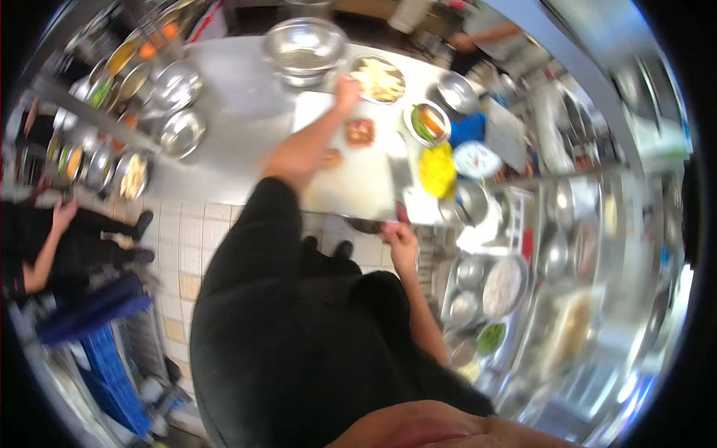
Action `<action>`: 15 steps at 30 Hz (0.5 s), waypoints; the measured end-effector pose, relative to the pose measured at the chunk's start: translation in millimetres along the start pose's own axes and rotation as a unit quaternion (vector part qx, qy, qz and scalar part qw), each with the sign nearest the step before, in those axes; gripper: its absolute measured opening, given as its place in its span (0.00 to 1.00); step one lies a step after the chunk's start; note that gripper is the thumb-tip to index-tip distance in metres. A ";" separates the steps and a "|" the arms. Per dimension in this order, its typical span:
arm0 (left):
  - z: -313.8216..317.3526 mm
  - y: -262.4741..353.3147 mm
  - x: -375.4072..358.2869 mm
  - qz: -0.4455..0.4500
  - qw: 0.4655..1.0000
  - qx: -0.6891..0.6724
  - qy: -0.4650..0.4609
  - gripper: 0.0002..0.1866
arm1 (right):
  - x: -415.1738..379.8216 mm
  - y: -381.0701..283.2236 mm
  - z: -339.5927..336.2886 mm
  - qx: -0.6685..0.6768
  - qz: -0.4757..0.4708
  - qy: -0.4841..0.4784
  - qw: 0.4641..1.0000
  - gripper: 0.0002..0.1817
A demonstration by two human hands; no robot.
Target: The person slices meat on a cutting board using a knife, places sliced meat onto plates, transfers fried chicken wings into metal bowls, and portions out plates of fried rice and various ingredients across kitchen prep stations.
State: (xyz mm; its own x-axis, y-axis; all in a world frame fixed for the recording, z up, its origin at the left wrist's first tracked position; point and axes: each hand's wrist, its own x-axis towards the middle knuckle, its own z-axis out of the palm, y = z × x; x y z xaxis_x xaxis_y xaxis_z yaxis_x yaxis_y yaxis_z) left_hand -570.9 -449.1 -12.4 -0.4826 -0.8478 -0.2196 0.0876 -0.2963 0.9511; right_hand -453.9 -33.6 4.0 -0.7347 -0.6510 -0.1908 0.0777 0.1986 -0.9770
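My left hand (347,93) reaches over the white cutting board (358,183), its bunched fingers right at the left rim of a bowl of pale cut pieces (382,81). Below that hand, a clump of reddish-brown chopped food (360,133) lies on the board, with a smaller brownish piece (331,158) to its left. A broad knife blade (399,163) lies along the board's right side, a red part (402,213) showing near its lower end. My right hand (401,243) is closed at the board's near edge, just below the red part; what it grips I cannot tell.
A large metal bowl (305,46) stands behind the board. To the right are a bowl with green and orange food (428,123), a yellow cloth (438,170) and a blue cloth (469,131). Several metal bowls line the left. Another person's hand (64,215) shows at left, another person's arm (489,36) at the back.
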 end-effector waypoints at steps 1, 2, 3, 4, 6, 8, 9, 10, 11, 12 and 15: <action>4.4 -15.9 21.9 -0.005 1.000 0.010 0.013 0.16 | -2.5 1.3 3.3 0.005 0.014 -0.017 1.000 0.08; 11.5 -36.7 44.4 0.000 1.000 0.013 0.028 0.16 | -4.4 3.7 5.5 0.021 0.039 -0.026 0.999 0.09; 15.6 -27.0 40.1 0.016 0.988 0.142 0.060 0.16 | -6.3 8.8 6.1 0.039 0.066 -0.032 0.997 0.09; 16.2 -5.3 21.1 -0.016 0.988 0.124 0.095 0.13 | -5.5 12.3 6.0 0.029 0.087 -0.036 0.995 0.09; 14.9 -26.0 39.2 -0.071 0.996 0.059 0.017 0.09 | 2.1 12.4 6.5 0.005 0.119 -0.048 0.992 0.09; -4.9 -4.4 18.0 -0.076 0.979 0.180 -0.054 0.13 | 10.3 4.4 12.3 -0.030 0.125 -0.076 0.989 0.09; -16.4 5.2 3.9 0.082 0.908 0.409 -0.052 0.15 | 14.6 -3.3 17.0 -0.046 0.116 -0.105 0.987 0.09; -26.4 17.7 -18.5 0.093 0.911 0.402 0.000 0.19 | 19.7 -12.6 21.9 -0.063 0.106 -0.132 0.983 0.09; -46.1 41.6 -49.9 0.093 0.933 0.343 -0.048 0.17 | 24.9 -19.6 27.9 -0.083 0.096 -0.159 0.979 0.10; -74.1 65.2 -82.8 0.095 0.951 0.277 -0.097 0.16 | 28.8 -24.8 36.4 -0.075 0.092 -0.187 0.975 0.10; -163.8 93.9 -171.6 -0.009 0.976 0.042 -0.214 0.14 | 33.6 -52.9 73.9 -0.142 0.078 -0.262 0.951 0.11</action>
State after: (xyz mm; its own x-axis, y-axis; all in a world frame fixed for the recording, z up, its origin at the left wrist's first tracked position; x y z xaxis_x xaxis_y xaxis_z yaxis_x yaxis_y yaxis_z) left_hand -337.1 -403.5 79.0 -0.8052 -0.5757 -0.1422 0.0135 -0.2576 0.9662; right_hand -432.9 -120.1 42.3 -0.2867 -0.8580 -0.4262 -0.0812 0.4650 -0.8816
